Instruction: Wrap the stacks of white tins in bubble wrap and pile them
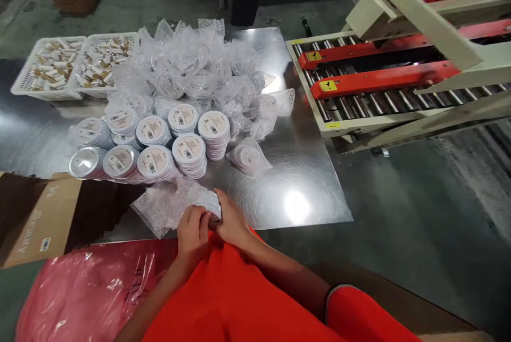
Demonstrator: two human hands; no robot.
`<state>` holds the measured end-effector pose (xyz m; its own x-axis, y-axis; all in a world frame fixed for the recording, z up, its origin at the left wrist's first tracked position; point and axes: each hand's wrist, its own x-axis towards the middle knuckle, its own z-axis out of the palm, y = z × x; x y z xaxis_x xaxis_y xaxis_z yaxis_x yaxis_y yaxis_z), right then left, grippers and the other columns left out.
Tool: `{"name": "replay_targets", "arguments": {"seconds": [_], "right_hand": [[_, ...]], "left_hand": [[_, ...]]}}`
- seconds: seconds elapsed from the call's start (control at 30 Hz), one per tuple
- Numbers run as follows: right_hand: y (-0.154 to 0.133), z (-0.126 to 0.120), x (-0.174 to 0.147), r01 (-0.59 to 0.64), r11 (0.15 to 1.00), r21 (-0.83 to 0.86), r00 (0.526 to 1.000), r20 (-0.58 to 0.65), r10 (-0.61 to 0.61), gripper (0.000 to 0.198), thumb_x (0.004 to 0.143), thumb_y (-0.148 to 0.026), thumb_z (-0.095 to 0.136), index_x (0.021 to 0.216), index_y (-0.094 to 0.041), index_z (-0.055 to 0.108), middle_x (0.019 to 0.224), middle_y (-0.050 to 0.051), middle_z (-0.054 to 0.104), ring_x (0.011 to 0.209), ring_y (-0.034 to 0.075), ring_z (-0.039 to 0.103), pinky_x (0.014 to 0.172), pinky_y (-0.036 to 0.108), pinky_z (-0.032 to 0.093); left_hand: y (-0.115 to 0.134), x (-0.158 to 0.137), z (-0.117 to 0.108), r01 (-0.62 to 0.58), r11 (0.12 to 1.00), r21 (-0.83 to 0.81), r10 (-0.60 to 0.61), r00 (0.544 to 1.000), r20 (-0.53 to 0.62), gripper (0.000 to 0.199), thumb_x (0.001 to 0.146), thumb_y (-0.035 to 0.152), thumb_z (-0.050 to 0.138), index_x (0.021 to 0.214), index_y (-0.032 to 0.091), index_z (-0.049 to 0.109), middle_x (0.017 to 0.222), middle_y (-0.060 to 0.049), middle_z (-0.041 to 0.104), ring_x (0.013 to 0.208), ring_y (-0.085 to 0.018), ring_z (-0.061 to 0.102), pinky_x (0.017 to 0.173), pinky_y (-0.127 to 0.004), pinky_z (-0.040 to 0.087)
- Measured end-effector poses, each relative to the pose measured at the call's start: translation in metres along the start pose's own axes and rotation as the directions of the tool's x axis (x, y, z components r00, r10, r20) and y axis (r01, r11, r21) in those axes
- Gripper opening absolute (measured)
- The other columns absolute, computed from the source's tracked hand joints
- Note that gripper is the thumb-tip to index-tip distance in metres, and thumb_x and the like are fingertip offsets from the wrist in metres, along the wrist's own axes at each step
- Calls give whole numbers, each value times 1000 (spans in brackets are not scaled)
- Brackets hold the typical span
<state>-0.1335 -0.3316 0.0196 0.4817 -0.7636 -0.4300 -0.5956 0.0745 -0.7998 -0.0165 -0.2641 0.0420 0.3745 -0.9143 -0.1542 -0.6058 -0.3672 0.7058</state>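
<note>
Close to my body, at the table's front edge, a small stack of white discs (209, 203) is between my hands. My right hand (232, 220) wraps its right side, thumb on top. My left hand (193, 231) is closed with bent fingers at its lower left edge; the fingertips are partly hidden. A clear bubble wrap bag (163, 208) lies against the stack and spreads to the left. Just beyond stand several piles of round white discs with printed labels (189, 149). One bubble-wrapped round piece (249, 156) rests to the right of them.
A heap of bubble-wrapped pieces (195, 65) covers the back of the metal table (303, 172). Two white baskets (24, 81) of small white-and-brown parts stand back left. An open carton (59, 219) is at left, above a red plastic bag (91, 289). A roller conveyor (383, 102) adjoins the right.
</note>
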Motion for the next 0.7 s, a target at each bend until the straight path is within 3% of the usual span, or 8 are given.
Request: {"name": "replay_targets", "arguments": {"seconds": [0.1,0.2,0.3,0.37,0.43,0.5,0.6,0.7], "right_hand": [[7,3,4,-178,908,381,978,175,118,66,63,-26,73,126,-21,52,103,4,66,93,23,60,78,33,48],[9,0,1,-411,645,645,909,348,231,59,59,-28,78,113,-21,57,90,0,66,84,19,62,71,28,48],[10,-8,-4,-537,367,760,843,503,192,45,66,-46,75,99,-20,60,81,0,64,71,15,61,63,26,49],[14,-10,-5,-536,312,785,844,503,184,42,68,-53,73,90,-20,59,73,-2,60,60,12,56,51,23,45],[19,-7,-4,-500,387,775,866,450,217,38,68,-51,74,84,-21,56,62,-6,53,48,8,45,41,20,34],[26,-1,-3,-435,538,722,900,371,229,33,70,-46,73,77,-21,53,55,-8,46,43,7,35,40,20,27],[33,6,-2,-266,789,554,964,172,204,26,78,-41,62,68,-21,50,61,-5,49,54,11,41,53,25,37],[38,5,-2,-137,914,381,983,-62,174,16,81,-32,52,70,-22,49,69,-2,53,68,16,48,67,30,41]], "left_hand": [[3,4,7,47,990,135,-52,998,37,15,85,31,48,76,23,57,77,-8,62,72,-22,57,64,-29,38],[5,6,8,144,967,209,-156,987,45,13,85,29,50,75,22,56,73,-7,60,64,-20,53,57,-28,29],[2,7,2,243,966,87,-242,970,-17,14,87,32,48,81,22,55,72,-5,60,62,-19,52,58,-28,29],[-1,8,-3,295,954,-52,-296,955,-23,17,88,35,45,81,22,53,69,-3,59,61,-19,52,59,-28,32],[-4,9,-6,313,938,-148,-317,948,-8,21,89,38,42,79,22,51,67,-2,57,61,-19,53,59,-29,36],[-7,8,-7,318,930,-183,-322,947,5,23,88,40,42,77,22,51,66,-2,57,61,-18,53,59,-29,38],[-15,6,-5,322,926,-195,-320,946,42,23,85,41,46,75,22,53,65,-1,57,61,-18,52,59,-29,38],[-27,5,0,350,909,-226,-337,936,98,19,80,38,52,71,22,54,62,0,56,58,-17,49,58,-29,36]]}}
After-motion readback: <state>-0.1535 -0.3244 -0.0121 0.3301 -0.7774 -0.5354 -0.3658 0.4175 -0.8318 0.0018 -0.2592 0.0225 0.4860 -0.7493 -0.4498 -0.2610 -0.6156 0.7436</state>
